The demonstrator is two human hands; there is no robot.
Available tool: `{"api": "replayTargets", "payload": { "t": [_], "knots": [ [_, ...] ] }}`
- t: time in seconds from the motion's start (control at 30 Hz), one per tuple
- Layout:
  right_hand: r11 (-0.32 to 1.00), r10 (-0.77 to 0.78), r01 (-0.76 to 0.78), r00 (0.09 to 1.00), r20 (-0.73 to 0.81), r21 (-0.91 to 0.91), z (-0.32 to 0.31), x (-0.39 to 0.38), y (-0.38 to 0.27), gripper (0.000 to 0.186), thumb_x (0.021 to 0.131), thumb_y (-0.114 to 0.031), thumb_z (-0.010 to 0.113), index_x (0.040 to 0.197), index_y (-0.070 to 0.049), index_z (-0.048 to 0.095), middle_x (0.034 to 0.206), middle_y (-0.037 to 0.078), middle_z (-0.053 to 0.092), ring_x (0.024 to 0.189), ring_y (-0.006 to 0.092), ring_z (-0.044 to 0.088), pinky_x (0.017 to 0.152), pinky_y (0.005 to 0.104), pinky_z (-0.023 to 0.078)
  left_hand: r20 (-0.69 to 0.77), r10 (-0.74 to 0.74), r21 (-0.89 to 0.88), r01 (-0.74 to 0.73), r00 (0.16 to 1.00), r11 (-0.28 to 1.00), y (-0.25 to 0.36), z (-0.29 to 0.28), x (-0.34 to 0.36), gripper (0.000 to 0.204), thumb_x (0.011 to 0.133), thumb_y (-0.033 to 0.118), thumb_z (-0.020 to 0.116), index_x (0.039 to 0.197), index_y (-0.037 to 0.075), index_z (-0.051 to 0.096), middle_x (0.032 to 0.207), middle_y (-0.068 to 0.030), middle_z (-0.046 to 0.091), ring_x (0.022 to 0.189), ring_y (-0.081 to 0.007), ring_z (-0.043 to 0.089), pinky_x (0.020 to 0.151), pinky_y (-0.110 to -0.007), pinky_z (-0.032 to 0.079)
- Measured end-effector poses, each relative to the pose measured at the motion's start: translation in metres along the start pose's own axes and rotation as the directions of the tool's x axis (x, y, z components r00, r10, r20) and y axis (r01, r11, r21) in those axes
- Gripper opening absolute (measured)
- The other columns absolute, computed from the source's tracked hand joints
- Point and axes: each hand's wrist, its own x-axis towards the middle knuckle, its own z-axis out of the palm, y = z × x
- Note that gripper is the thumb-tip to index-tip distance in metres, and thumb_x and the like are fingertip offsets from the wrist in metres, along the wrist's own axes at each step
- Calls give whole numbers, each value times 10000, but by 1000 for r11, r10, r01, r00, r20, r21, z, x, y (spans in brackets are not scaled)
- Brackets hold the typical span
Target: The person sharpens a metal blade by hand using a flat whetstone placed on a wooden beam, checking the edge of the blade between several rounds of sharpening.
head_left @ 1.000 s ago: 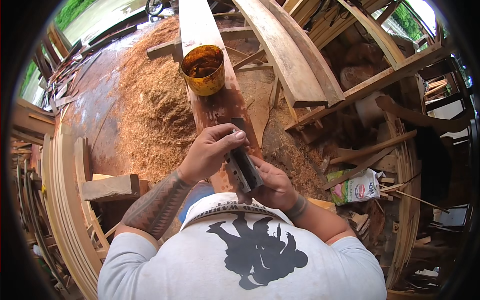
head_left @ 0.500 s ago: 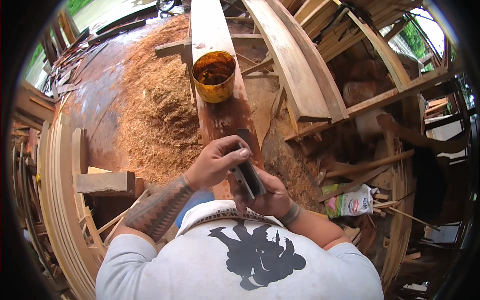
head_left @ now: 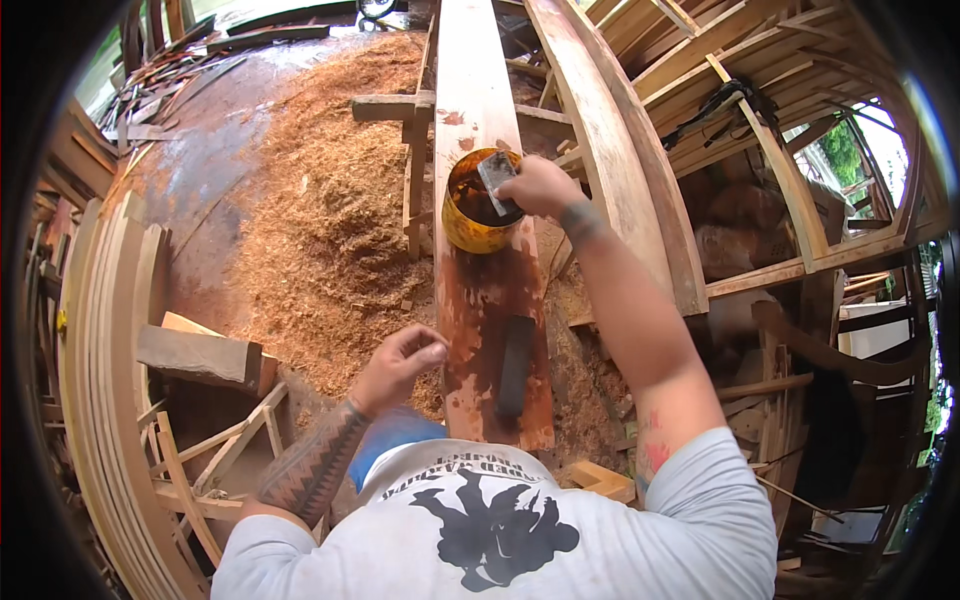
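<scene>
My right hand (head_left: 545, 187) reaches forward, its fingers closed on a flat grey rectangular blade (head_left: 494, 178). The blade is tilted at the mouth of a yellow bucket (head_left: 478, 236) with dark liquid inside. The bucket stands on a long plank (head_left: 478, 300) that is wet and reddish-brown at its near part. A dark rectangular block (head_left: 515, 367), like a sharpening stone, lies on the wet wood in front of me. To the left of the plank my left hand (head_left: 400, 368) hovers, fingers loosely bent, holding nothing.
Wood shavings (head_left: 320, 260) are heaped on the floor to the left. Wide curved boards (head_left: 610, 150) extend along the plank's right. Long boards (head_left: 100, 400) stand stacked at far left, near a thick timber offcut (head_left: 200, 357). A wooden crossbeam (head_left: 385, 108) supports the plank.
My right hand has moved forward to the bucket with the blade. The dark block, earlier at my hands, now lies on the plank. My left hand has drawn back, emptied.
</scene>
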Motion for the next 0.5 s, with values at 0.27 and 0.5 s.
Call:
{"api": "replayTargets", "payload": {
  "t": [0.27, 0.5],
  "knots": [
    [811, 30, 121, 969, 247, -573, 77, 104, -24, 418, 1003, -207, 655, 1382, -140, 817, 1515, 131, 749, 1399, 348, 718, 1112, 514, 589, 357, 360, 754, -494, 862, 433, -63, 43, 24, 435, 907, 358, 894, 1277, 178, 755, 1310, -102, 678, 1318, -344, 606, 1120, -496, 480],
    [799, -93, 126, 992, 86, -589, 31, 43, -47, 400, 1014, -235, 649, 1361, -139, 823, 1441, 140, 783, 1314, 342, 760, 1070, 471, 615, 521, 271, 754, -585, 810, 298, -117, 88, 44, 669, 841, 446, 911, 1439, 229, 703, 1414, -138, 605, 1381, -371, 550, 1177, -578, 386]
  ]
}}
